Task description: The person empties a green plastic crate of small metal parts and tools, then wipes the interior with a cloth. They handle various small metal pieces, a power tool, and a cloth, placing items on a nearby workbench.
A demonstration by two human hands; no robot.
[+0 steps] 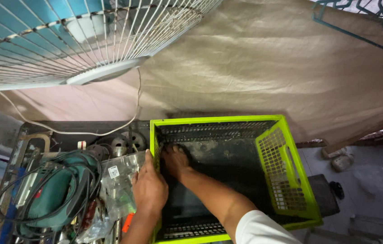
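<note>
Crate: bright green perforated plastic crate, light, stiff; best gripped at rim.
Left hand: fingers clasp near-left wall.
Right hand: fingers spread inside, on grimy floor.

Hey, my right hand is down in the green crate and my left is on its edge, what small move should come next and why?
Probably close the right hand on whatever lies in that dark back corner and lift it out. It already rests there, while the left hand steadies the crate wall.
</note>
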